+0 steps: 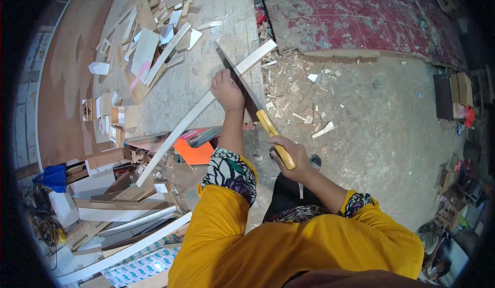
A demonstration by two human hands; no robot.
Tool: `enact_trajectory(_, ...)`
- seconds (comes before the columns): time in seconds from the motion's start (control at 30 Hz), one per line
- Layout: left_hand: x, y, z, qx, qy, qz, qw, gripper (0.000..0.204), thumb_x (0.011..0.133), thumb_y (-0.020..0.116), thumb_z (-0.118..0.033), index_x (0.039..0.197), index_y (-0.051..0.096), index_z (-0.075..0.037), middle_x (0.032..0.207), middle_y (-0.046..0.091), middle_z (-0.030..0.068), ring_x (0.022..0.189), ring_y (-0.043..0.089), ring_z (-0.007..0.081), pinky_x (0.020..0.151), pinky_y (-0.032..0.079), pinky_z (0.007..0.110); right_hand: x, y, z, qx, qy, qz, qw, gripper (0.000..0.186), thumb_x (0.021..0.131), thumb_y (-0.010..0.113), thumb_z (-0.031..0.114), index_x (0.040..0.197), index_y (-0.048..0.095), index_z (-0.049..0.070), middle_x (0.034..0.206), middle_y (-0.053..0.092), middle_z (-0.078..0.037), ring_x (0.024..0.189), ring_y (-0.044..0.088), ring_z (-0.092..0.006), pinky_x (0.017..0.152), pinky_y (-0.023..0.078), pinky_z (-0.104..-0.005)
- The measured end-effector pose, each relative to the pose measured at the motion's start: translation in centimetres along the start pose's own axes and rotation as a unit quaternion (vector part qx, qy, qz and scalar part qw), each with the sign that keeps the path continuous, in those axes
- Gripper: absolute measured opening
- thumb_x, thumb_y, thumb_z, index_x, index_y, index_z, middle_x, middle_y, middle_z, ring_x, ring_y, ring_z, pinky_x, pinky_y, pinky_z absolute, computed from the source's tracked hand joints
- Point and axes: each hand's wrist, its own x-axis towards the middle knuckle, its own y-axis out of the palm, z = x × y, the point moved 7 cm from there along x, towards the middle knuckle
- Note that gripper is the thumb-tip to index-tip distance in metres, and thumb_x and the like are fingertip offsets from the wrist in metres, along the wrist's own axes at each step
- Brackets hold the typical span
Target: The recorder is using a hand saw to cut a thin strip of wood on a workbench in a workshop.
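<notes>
A long pale wooden strip (178,131) lies slantwise over the corner of a worn wooden worktable (206,68), its upper end sticking out past the table's right edge. My left hand (227,89) is closed around the strip near that edge. In my right hand (290,156) is the yellow handle of a handsaw (251,99), fingers wrapped round it. The saw's dark blade crosses the strip just right of my left hand, its tip pointing up and away over the table. Whether the teeth have cut into the wood cannot be made out.
Wood offcuts (147,50) are heaped on the table's far left. An orange sheet (193,152) sits below the table edge. Boards and strips (124,213) pile up at lower left. Scraps litter the concrete floor (371,128); a red, paint-stained surface (361,17) lies beyond. Boxes (454,96) stand far right.
</notes>
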Motion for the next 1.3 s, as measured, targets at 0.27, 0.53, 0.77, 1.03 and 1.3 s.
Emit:
enact_trajectory(0.27,0.2,0.6,1.3,-0.005,0.0,0.017,1.0,0.025,0.075,0.051,-0.003,0.098,0.06,-0.007,0.104,0.056,0.0092,0.1,0.049,0.0283,0.088,0.035,0.04,5.5,1.6,0.3,-0.005,-0.032,-0.024,0.999,0.041,0.078,0.058,0.004,0.116,0.05,0.018,0.096,0.062,-0.017,0.075,0.062,-0.036,0.06,0.05,-0.0369)
enact_trajectory(0.53,-0.2,0.0,0.6,0.004,-0.001,0.01,1.0,0.027,0.075,0.053,-0.004,0.101,0.06,-0.007,0.104,0.055,0.0096,0.1,0.048,0.0286,0.088,0.035,0.041,-1.0,0.0,-0.8,-0.024,-0.017,0.01,1.0,0.042,0.076,0.06,0.003,0.115,0.051,0.016,0.1,0.063,-0.015,0.078,0.063,-0.0353,0.063,0.051,-0.0374)
enact_trajectory(0.77,-0.5,0.2,-0.5,-0.006,0.008,0.023,1.0,0.029,0.074,0.052,-0.006,0.102,0.059,-0.006,0.106,0.054,0.0091,0.101,0.048,0.0286,0.088,0.035,0.041,5.4,-0.4,-0.7,0.018,-0.02,-0.022,0.999,0.03,0.08,0.058,0.002,0.109,0.053,0.005,0.1,0.061,-0.016,0.089,0.063,-0.0301,0.076,0.048,-0.0318)
enact_trajectory(1.03,-0.4,0.7,1.1,0.027,0.013,0.009,1.0,0.028,0.08,0.047,-0.009,0.106,0.056,-0.005,0.108,0.054,0.0096,0.105,0.047,0.0274,0.091,0.033,0.041,1.0,-0.2,-1.8,-0.052,-0.038,0.053,0.997,0.044,0.077,0.06,0.006,0.118,0.05,0.019,0.101,0.063,-0.014,0.079,0.063,-0.0345,0.065,0.052,-0.0359)
enact_trajectory(1.3,-0.5,0.9,0.4,0.045,0.01,0.043,0.998,0.032,0.078,0.05,-0.013,0.108,0.056,-0.006,0.109,0.053,0.0099,0.107,0.046,0.0268,0.091,0.03,0.04,7.2,-0.9,0.1,0.025,-0.045,0.012,0.999,0.039,0.08,0.059,0.007,0.117,0.052,0.017,0.099,0.064,-0.011,0.081,0.063,-0.0335,0.068,0.051,-0.035)
